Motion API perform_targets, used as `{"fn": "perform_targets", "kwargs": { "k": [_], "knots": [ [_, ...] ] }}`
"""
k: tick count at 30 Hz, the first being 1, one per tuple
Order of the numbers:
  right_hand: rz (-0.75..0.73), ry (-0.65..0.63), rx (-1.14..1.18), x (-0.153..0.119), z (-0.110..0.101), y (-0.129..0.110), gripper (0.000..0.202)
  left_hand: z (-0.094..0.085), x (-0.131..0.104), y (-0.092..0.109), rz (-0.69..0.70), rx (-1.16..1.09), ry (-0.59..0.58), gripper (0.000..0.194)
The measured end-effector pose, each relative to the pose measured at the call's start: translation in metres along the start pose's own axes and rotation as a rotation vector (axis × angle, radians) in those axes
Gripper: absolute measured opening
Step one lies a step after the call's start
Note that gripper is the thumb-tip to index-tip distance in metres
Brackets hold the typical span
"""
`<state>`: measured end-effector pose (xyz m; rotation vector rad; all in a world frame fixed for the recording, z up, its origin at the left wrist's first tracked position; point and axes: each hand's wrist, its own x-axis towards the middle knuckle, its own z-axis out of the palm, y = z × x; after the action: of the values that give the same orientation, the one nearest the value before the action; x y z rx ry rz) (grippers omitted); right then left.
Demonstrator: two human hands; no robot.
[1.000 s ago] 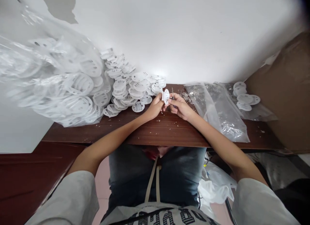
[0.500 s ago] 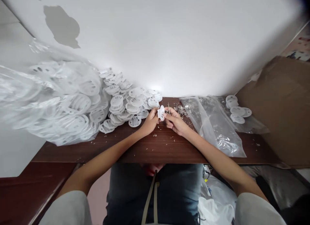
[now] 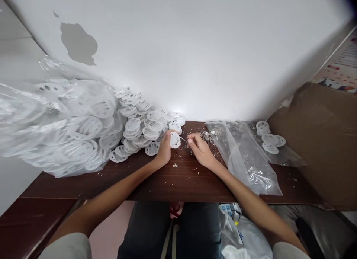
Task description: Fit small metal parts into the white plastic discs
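My left hand [image 3: 164,150] is closed on the edge of a round white plastic disc [image 3: 175,140] with slots in it, holding it tilted above the table. Pinched in the fingers of my right hand [image 3: 200,149] is a thin pointed metal tool [image 3: 183,139], which reaches left to the disc's right edge. Whether its tip touches the disc is too small to tell. On the table below lies a small shiny metal piece [image 3: 175,165]. Just beyond my right hand, many tiny metal parts [image 3: 205,137] are scattered in a heap.
A pile of slotted white discs [image 3: 150,127] leans by the wall, beside a large clear bag full of discs [image 3: 83,128]. To the right lie a flat plastic bag [image 3: 248,158], several discs [image 3: 270,139] and a cardboard sheet [image 3: 315,147]. The brown table [image 3: 156,184] ends close to my lap.
My hands have drawn apart, and the disc has turned from edge-on to face-on in my left hand. The metal tool has swung from upright to pointing left at the disc. My view has tilted up slightly.
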<state>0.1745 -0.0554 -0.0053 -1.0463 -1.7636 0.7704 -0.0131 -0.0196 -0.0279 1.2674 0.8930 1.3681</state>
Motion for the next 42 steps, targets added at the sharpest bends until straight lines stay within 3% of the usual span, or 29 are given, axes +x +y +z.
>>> {"fn": "perform_targets", "kwargs": {
  "k": [5, 16, 24, 36, 42],
  "knots": [
    [-0.122, -0.073, -0.255, 0.000, -0.005, 0.000, 0.029, -0.009, 0.007, 0.009, 0.019, 0.019, -0.063, 0.046],
    [-0.110, -0.153, -0.365, -0.002, 0.000, 0.005, 0.026, -0.005, 0.003, 0.013, 0.051, 0.054, -0.142, 0.043],
    [-0.098, -0.144, -0.406, -0.003, 0.001, 0.004, 0.023, -0.006, 0.001, 0.017, 0.068, 0.079, -0.174, 0.039],
    [-0.098, -0.127, -0.448, -0.005, 0.005, 0.002, 0.018, -0.003, -0.010, 0.014, 0.093, 0.273, -0.105, 0.036],
    [-0.086, -0.139, -0.422, -0.006, 0.004, -0.001, 0.019, 0.000, -0.011, 0.013, 0.077, 0.269, -0.087, 0.037]
  ]
}}
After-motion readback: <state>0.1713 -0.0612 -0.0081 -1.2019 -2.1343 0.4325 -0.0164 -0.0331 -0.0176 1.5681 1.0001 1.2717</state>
